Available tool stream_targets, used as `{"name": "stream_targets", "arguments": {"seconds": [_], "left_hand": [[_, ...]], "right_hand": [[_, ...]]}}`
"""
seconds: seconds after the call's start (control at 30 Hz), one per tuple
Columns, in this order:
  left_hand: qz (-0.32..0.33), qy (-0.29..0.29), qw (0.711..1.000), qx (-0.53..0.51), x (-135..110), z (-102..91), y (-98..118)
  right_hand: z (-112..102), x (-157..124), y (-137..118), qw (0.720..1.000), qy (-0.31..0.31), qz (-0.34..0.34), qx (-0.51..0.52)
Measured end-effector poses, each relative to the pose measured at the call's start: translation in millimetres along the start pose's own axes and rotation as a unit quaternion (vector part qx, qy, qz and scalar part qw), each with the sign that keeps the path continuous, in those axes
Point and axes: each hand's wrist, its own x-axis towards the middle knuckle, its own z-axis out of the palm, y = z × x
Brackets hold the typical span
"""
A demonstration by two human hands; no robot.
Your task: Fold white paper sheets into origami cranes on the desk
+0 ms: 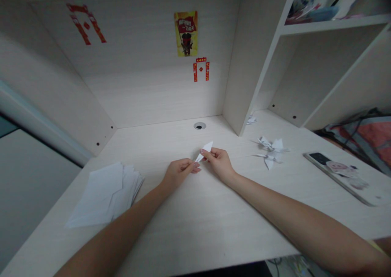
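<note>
A small piece of folded white paper [208,147], narrow and pointed, is held between both hands above the middle of the desk. My left hand [180,171] pinches its lower, thin end between thumb and fingers. Higher up, my right hand [219,161] grips the wider part, thumb on top. The fingers hide some of the folds. To the right of my right hand lie several folded paper cranes [271,148] in a loose cluster. A stack of white paper sheets [104,187] rests left of my left forearm, its edges uneven.
A phone [345,177] in a decorated case lies on the right of the desk [195,228]. Behind the hands is a round cable hole [199,126]. An upright shelf panel [256,57] stands at back right, with more folded paper [251,119] beside its base.
</note>
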Motion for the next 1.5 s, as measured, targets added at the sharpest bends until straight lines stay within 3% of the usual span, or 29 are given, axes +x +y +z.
{"name": "stream_targets", "arguments": {"seconds": [0.8,1.0,1.17,1.3,1.4,1.5], "left_hand": [[0.005,-0.006,1.000,0.007,-2,0.5,-4],[0.000,0.001,1.000,0.023,-2,0.1,-3],[0.017,0.095,0.993,-0.061,5,-3.5,-6],[0.062,0.093,0.993,-0.047,5,-5.7,-10],[0.088,0.085,0.992,0.003,3,-5.5,-11],[0.106,0.109,0.988,0.027,3,-5.5,-11]], "right_hand": [[1,0,5,0.999,0.019,-0.010,-0.046],[-11,12,-2,0.994,0.099,-0.053,-0.008],[-5,-1,-9,0.988,-0.036,-0.121,-0.091],[-2,-11,-10,0.949,-0.120,-0.177,-0.231],[-4,-13,-11,0.920,-0.142,-0.202,-0.305],[-3,-13,-12,0.907,-0.137,-0.213,-0.335]]}}
